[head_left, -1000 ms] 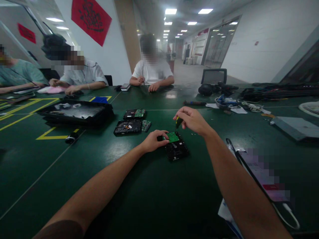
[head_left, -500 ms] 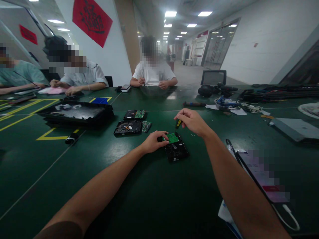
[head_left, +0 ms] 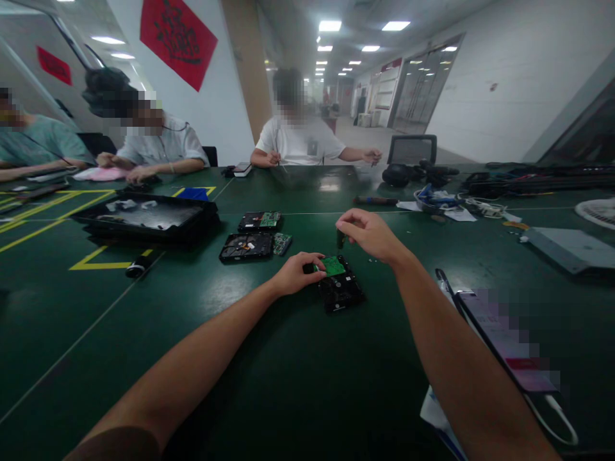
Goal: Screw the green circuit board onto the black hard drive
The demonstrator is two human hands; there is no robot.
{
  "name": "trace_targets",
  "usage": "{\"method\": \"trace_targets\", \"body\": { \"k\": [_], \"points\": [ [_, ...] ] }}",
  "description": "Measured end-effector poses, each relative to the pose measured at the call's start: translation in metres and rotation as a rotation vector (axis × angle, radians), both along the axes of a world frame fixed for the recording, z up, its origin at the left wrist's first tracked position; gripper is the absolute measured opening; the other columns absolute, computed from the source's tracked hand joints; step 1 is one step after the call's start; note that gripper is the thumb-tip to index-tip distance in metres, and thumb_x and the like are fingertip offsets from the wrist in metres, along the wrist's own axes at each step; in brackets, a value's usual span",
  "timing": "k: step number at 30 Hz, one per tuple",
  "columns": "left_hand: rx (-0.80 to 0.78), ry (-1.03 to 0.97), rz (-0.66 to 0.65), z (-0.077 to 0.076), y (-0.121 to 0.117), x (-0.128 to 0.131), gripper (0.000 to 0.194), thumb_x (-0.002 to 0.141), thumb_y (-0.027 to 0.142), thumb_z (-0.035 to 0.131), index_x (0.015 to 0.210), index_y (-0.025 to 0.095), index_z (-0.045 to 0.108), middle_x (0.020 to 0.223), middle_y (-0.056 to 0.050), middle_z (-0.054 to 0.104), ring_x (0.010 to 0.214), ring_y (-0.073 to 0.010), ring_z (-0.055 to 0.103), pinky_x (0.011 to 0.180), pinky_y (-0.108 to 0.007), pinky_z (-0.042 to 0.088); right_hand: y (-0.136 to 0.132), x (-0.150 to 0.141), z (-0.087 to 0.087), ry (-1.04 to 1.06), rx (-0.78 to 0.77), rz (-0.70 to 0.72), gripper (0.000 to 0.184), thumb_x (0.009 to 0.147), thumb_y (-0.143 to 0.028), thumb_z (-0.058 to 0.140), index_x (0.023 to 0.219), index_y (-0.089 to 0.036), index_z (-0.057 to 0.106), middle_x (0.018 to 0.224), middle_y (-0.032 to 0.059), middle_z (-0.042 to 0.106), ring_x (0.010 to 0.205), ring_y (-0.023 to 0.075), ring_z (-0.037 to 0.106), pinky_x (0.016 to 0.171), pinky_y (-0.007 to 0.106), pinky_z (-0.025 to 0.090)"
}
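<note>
A black hard drive [head_left: 340, 293] with a green circuit board [head_left: 335, 266] on its upper part lies on the dark green table. My left hand [head_left: 300, 273] grips the drive's left edge, its thumb and fingers by the board. Pinched in my right hand [head_left: 366, 232] is a small screwdriver [head_left: 340, 240], held upright just over the drive's far edge; whether its tip touches the drive I cannot make out. Tiny loose bits, perhaps screws, [head_left: 372, 260] lie right of the drive.
Left of my hands lie two more hard drives [head_left: 246, 247] and a loose circuit board [head_left: 282, 243]. Farther left are stacked black trays [head_left: 144, 214] and a black cylinder [head_left: 138, 267]. A silver box [head_left: 574, 248] stands at right, near a purple package [head_left: 504, 339]. Co-workers sit opposite.
The screwdriver in my right hand has turned, its yellow marking no longer showing. My left hand and the drive stay put. The person opposite has stretched one arm out to the right.
</note>
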State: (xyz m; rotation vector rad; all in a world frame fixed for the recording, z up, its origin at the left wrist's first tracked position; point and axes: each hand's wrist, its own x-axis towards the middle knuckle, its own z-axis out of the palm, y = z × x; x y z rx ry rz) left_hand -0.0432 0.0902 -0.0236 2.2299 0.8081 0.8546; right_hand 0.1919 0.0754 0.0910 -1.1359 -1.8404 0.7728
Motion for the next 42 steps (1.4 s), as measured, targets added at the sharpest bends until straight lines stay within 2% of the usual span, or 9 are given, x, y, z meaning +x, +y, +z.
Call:
{"method": "trace_targets", "body": {
  "k": [3, 7, 13, 17, 20, 25, 30, 36, 42],
  "points": [
    [-0.004, 0.0, 0.004, 0.0, 0.0, -0.0002, 0.017, 0.084, 0.032, 0.075, 0.097, 0.022, 0.073, 0.124, -0.009, 0.07, 0.125, -0.0268, 0.061, 0.107, -0.046, 0.043, -0.001, -0.0005, 0.0002, 0.004, -0.023, -0.019, 0.021, 0.089, -0.042, 0.064, 0.09, -0.02, 0.063, 0.083, 0.0036, 0.068, 0.06, 0.0125, 0.058, 0.058, 0.031, 0.047],
    [-0.004, -0.01, 0.005, 0.0012, -0.0013, -0.0001, 0.017, 0.084, 0.031, 0.075, 0.098, 0.022, 0.072, 0.123, -0.009, 0.071, 0.125, -0.0264, 0.061, 0.107, -0.046, 0.042, -0.0028, -0.0028, 0.0014, 0.036, -0.056, 0.042, 0.024, 0.092, -0.045, 0.059, 0.095, -0.021, 0.063, 0.099, 0.0062, 0.072, 0.055, 0.01, 0.057, 0.052, 0.029, 0.044],
    [-0.01, -0.003, 0.006, 0.0022, -0.0021, 0.0004, 0.016, 0.084, 0.031, 0.074, 0.098, 0.022, 0.072, 0.124, -0.008, 0.071, 0.125, -0.0259, 0.061, 0.108, -0.045, 0.042, -0.0017, -0.0042, 0.0018, 0.055, -0.102, 0.077, 0.028, 0.095, -0.041, 0.052, 0.109, -0.022, 0.067, 0.086, 0.0038, 0.069, 0.06, 0.0129, 0.06, 0.053, 0.029, 0.044],
    [-0.005, 0.005, 0.015, 0.0013, -0.0012, 0.0, 0.017, 0.084, 0.033, 0.074, 0.097, 0.022, 0.073, 0.126, -0.009, 0.07, 0.124, -0.0266, 0.061, 0.107, -0.045, 0.043, -0.0011, -0.0028, 0.0008, 0.012, -0.009, 0.031, 0.022, 0.091, -0.042, 0.061, 0.097, -0.022, 0.068, 0.085, 0.0034, 0.068, 0.065, 0.0139, 0.059, 0.06, 0.03, 0.047],
    [-0.006, 0.009, 0.011, 0.0012, -0.001, -0.0003, 0.018, 0.084, 0.034, 0.074, 0.098, 0.022, 0.073, 0.125, -0.009, 0.07, 0.125, -0.0267, 0.061, 0.107, -0.045, 0.042, -0.0017, -0.0027, 0.0002, 0.021, -0.022, -0.019, 0.024, 0.088, -0.045, 0.065, 0.091, -0.021, 0.063, 0.084, 0.0037, 0.067, 0.065, 0.014, 0.059, 0.061, 0.031, 0.048],
    [-0.011, 0.004, 0.007, 0.0014, -0.0007, 0.0, 0.017, 0.084, 0.033, 0.074, 0.097, 0.022, 0.073, 0.125, -0.009, 0.07, 0.126, -0.027, 0.06, 0.107, -0.046, 0.042, -0.0038, -0.0054, 0.0017, 0.048, -0.069, 0.029, 0.028, 0.092, -0.049, 0.059, 0.095, -0.022, 0.061, 0.099, 0.0057, 0.072, 0.058, 0.0107, 0.057, 0.055, 0.029, 0.045],
    [-0.015, 0.012, 0.011, 0.0015, -0.0008, 0.0004, 0.017, 0.084, 0.032, 0.074, 0.097, 0.021, 0.073, 0.124, -0.009, 0.071, 0.123, -0.0269, 0.062, 0.107, -0.046, 0.043, -0.0033, -0.006, 0.0032, 0.066, -0.103, 0.063, 0.027, 0.094, -0.045, 0.055, 0.108, -0.024, 0.066, 0.084, 0.003, 0.068, 0.061, 0.0134, 0.059, 0.054, 0.03, 0.044],
    [-0.02, 0.004, 0.016, 0.0016, -0.0012, 0.0002, 0.017, 0.084, 0.032, 0.074, 0.096, 0.021, 0.073, 0.123, -0.01, 0.07, 0.125, -0.0274, 0.061, 0.107, -0.046, 0.043, -0.0024, -0.0049, 0.0018, 0.037, -0.046, -0.013, 0.024, 0.088, -0.045, 0.064, 0.091, -0.021, 0.064, 0.084, 0.0044, 0.068, 0.069, 0.0146, 0.059, 0.06, 0.03, 0.047],
    [-0.013, -0.008, 0.009, 0.0013, -0.0018, 0.0006, 0.015, 0.084, 0.032, 0.074, 0.095, 0.022, 0.073, 0.122, -0.009, 0.071, 0.125, -0.0273, 0.061, 0.107, -0.046, 0.043, -0.003, -0.0063, 0.0014, 0.083, -0.076, 0.048, 0.026, 0.091, -0.048, 0.062, 0.096, -0.023, 0.062, 0.094, 0.0057, 0.071, 0.064, 0.0131, 0.058, 0.056, 0.03, 0.047]
  ]
}}
